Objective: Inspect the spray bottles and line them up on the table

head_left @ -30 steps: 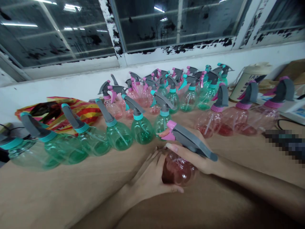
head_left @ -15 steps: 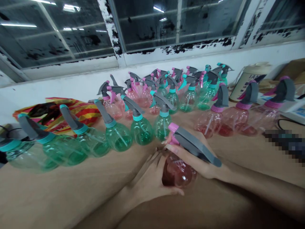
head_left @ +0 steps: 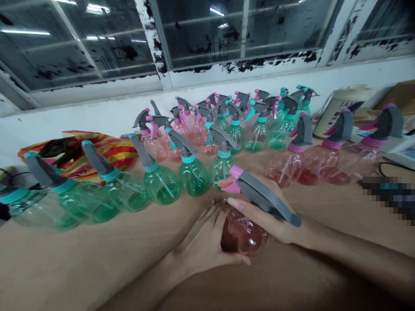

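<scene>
A red-tinted clear spray bottle (head_left: 249, 236) with a pink and grey spray head (head_left: 266, 195) stands on the table in front of me. My left hand (head_left: 201, 242) is wrapped round the bottle's left side, its thumb along the near side. At the bottle's neck, under the spray head, is my right hand (head_left: 276, 228), closed with the thumb in front and a fingertip showing beyond the pink trigger (head_left: 231, 186). The grey head slants down to the right over this hand. Most of the neck is hidden by the fingers.
Green spray bottles (head_left: 162, 186) line the left, and red ones (head_left: 287, 168) stand at right. More bottles (head_left: 196, 129) crowd by the wall. A striped bag (head_left: 116, 151), a cream container (head_left: 337, 108) and a blurred-out dark object (head_left: 389, 194) lie around them.
My right hand's fingers have shifted slightly at the neck; the pink trigger and the fingertip beyond it now show more plainly. My left hand keeps its hold on the bottle.
</scene>
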Action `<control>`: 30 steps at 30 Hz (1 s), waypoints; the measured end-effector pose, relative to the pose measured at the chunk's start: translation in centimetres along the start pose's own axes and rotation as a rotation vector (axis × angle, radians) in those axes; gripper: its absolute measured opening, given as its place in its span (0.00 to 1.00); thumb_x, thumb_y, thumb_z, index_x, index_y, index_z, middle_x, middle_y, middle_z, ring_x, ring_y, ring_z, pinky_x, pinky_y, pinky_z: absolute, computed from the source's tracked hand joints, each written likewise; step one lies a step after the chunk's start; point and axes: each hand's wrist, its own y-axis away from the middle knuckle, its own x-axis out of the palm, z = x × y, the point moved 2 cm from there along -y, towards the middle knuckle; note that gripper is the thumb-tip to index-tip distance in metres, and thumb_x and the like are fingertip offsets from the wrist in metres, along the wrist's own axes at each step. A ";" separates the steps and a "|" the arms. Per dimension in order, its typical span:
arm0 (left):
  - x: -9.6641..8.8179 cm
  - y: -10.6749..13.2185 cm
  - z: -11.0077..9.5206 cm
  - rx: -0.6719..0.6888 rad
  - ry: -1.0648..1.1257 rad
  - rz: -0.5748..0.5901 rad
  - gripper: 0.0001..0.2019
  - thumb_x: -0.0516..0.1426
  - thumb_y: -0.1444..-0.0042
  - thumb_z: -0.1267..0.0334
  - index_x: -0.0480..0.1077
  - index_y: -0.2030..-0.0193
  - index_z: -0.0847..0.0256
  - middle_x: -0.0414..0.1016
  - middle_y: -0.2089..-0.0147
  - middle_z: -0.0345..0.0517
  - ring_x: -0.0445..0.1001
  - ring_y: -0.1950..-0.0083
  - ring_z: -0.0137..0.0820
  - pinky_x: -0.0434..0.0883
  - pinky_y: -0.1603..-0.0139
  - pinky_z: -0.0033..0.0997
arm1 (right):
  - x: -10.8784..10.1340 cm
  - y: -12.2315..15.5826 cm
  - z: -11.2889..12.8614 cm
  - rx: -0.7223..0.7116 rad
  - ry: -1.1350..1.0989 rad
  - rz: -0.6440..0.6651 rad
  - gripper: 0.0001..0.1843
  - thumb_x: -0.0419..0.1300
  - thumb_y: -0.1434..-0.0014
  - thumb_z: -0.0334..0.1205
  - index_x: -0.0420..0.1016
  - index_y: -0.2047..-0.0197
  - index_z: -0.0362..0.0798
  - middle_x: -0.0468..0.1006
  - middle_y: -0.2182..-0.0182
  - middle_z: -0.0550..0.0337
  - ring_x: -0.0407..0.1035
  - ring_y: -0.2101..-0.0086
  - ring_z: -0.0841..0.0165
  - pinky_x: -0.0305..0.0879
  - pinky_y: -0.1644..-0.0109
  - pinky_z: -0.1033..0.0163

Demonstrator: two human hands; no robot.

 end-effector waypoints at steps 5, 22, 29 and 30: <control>-0.1 0.0 -0.1 -0.025 0.015 0.033 0.42 0.68 0.56 0.43 0.58 0.36 0.48 0.63 0.34 0.51 0.59 0.35 0.61 0.60 0.40 0.66 | -0.1 0.1 0.0 -0.003 -0.018 0.000 0.10 0.61 0.40 0.42 0.74 0.55 0.51 0.77 0.66 0.59 0.75 0.62 0.63 0.71 0.52 0.55; -0.4 0.1 -0.4 -0.024 -0.118 0.062 0.43 0.63 0.52 0.38 0.55 0.33 0.50 0.62 0.33 0.51 0.60 0.35 0.60 0.63 0.41 0.64 | -0.2 -0.2 0.0 0.031 -0.013 0.028 0.10 0.60 0.41 0.42 0.74 0.56 0.52 0.77 0.64 0.58 0.74 0.62 0.61 0.70 0.55 0.53; -0.3 0.0 -0.5 -0.021 -0.119 0.067 0.40 0.63 0.51 0.39 0.58 0.35 0.51 0.63 0.34 0.51 0.61 0.35 0.58 0.60 0.39 0.62 | -0.3 -0.7 0.4 -0.007 0.049 0.045 0.05 0.58 0.39 0.40 0.70 0.66 0.50 0.73 0.71 0.63 0.68 0.69 0.68 0.64 0.65 0.60; -0.4 0.0 -0.6 -0.016 -0.118 0.067 0.41 0.63 0.51 0.38 0.57 0.34 0.52 0.63 0.34 0.52 0.61 0.35 0.58 0.60 0.39 0.62 | -0.2 -0.6 0.4 -0.013 0.046 0.040 0.05 0.58 0.39 0.39 0.69 0.68 0.50 0.71 0.73 0.65 0.67 0.71 0.70 0.63 0.66 0.61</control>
